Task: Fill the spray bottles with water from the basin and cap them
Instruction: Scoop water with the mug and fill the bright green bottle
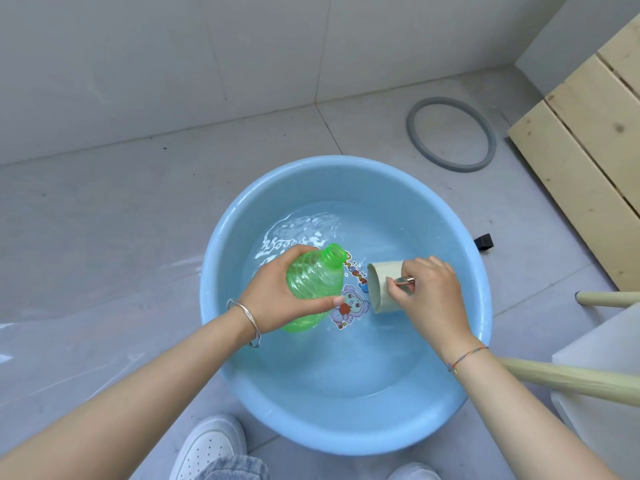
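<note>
A light blue basin [221, 244] with shallow water stands on the floor in front of me. My left hand [273, 296] grips a green see-through bottle [313, 282] over the water, tilted, its uncapped neck pointing up and to the right. My right hand [429, 289] holds a cream cup [381, 287] by its metal handle, tipped on its side with the mouth facing left toward the bottle's neck. The cup's lower edge is at or near the water; contact is unclear. No spray cap is in view.
A grey rubber ring [450, 133] lies on the tiled floor behind the basin. Pale wooden planks [581, 140] lean at the right. A small black object [484, 241] sits by the basin's right rim. Cream stool legs [571, 379] and a white surface are at right. My white shoes [211, 445] are below.
</note>
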Demonstrator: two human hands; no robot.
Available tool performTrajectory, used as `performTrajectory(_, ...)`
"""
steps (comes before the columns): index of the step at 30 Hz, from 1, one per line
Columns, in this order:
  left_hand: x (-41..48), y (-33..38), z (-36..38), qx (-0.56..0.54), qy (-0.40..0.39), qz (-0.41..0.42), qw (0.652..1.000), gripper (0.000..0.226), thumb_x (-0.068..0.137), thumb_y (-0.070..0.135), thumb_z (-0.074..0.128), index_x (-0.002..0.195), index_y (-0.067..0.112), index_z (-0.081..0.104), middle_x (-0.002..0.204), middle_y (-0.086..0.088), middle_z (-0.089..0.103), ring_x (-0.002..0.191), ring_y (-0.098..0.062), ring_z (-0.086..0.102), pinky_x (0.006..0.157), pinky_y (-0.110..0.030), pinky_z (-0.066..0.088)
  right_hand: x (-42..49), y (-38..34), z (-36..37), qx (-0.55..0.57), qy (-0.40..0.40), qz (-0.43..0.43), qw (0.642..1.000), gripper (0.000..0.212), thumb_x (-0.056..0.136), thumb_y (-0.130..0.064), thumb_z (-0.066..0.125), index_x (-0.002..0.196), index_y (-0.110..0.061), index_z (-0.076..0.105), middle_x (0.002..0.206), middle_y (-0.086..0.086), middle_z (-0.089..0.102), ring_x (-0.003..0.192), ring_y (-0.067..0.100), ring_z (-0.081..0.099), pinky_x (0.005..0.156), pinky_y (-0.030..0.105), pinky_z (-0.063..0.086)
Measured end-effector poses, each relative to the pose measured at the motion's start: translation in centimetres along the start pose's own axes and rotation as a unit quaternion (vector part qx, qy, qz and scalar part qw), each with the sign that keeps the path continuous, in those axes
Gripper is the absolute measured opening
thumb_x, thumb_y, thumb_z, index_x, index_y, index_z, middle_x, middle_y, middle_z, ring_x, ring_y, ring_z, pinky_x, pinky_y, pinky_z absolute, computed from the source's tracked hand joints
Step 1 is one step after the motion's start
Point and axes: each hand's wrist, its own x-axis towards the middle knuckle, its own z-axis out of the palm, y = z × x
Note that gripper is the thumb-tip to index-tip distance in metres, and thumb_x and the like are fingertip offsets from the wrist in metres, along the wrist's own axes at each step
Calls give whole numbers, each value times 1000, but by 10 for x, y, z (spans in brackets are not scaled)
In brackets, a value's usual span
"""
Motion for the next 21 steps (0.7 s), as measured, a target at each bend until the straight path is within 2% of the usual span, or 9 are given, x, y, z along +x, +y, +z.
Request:
performTrajectory(3, 0, 0, -1, 0, 2, -3, 1000, 71, 49, 64, 79, 111, 41, 54, 105, 28, 61, 100, 14, 53, 81, 0, 36, -1, -3, 4, -1, -7, -4, 1000, 48, 68, -9, 79, 57, -21, 33, 54, -7, 32, 58, 21, 34, 62, 28, 25)
performTrajectory(5, 0, -1, -1, 0, -1, -1, 1000, 69, 51, 61, 80, 112, 40, 55, 104, 27, 62, 99, 12, 55, 81, -2, 37, -2, -4, 4, 13, -7, 4, 1000, 48, 70, -10, 78, 57, -21, 33, 53, -10, 29, 58, 20, 34, 60, 28, 22)
performTrajectory(9, 0, -3, -1, -4, -4, 5, 1000, 69, 53, 58, 85, 113, 39, 56, 105, 25, 63, 100, 7, 57, 87, -10, 42, -3, -2, -3, 116, 13, 86, 989, 52, 76, -15, 75, 54, -22, 29, 51, -9, 30, 56, 15, 34, 53, 24, 24)
performTrajectory(12, -2, -1, -1, -3, -3, 11, 1000, 71, 51, 64, 82, 112, 43, 54, 108, 26, 62, 103, 7, 57, 89, -12, 42, -3, -1, -12, 234, 40, 189, 953, 50, 78, -16, 75, 53, -18, 32, 51, -4, 28, 49, 10, 25, 47, 21, 20)
performTrajectory(15, -2, -1, -2, -5, 1, 11, 1000, 76, 47, 71, 74, 114, 41, 55, 109, 26, 62, 105, 7, 56, 92, -14, 41, -4, -3, -20, 332, 60, 246, 909, 49, 80, -14, 75, 55, -15, 32, 55, 1, 29, 49, 7, 24, 45, 19, 18)
performTrajectory(17, -1, -1, -2, 1, 3, 10, 1000, 77, 48, 72, 74, 114, 39, 55, 107, 25, 62, 104, 5, 57, 93, -19, 44, -6, -7, -26, 376, 80, 263, 885, 48, 80, -15, 75, 56, -15, 34, 55, 2, 32, 53, 10, 30, 46, 21, 20)
performTrajectory(21, -1, -1, -3, 6, 4, 8, 1000, 76, 48, 72, 75, 113, 39, 55, 106, 24, 64, 103, 3, 59, 94, -24, 47, -5, -16, -42, 416, 121, 261, 863, 48, 80, -15, 75, 54, -17, 34, 46, -13, 26, 52, 10, 25, 45, 17, 20)
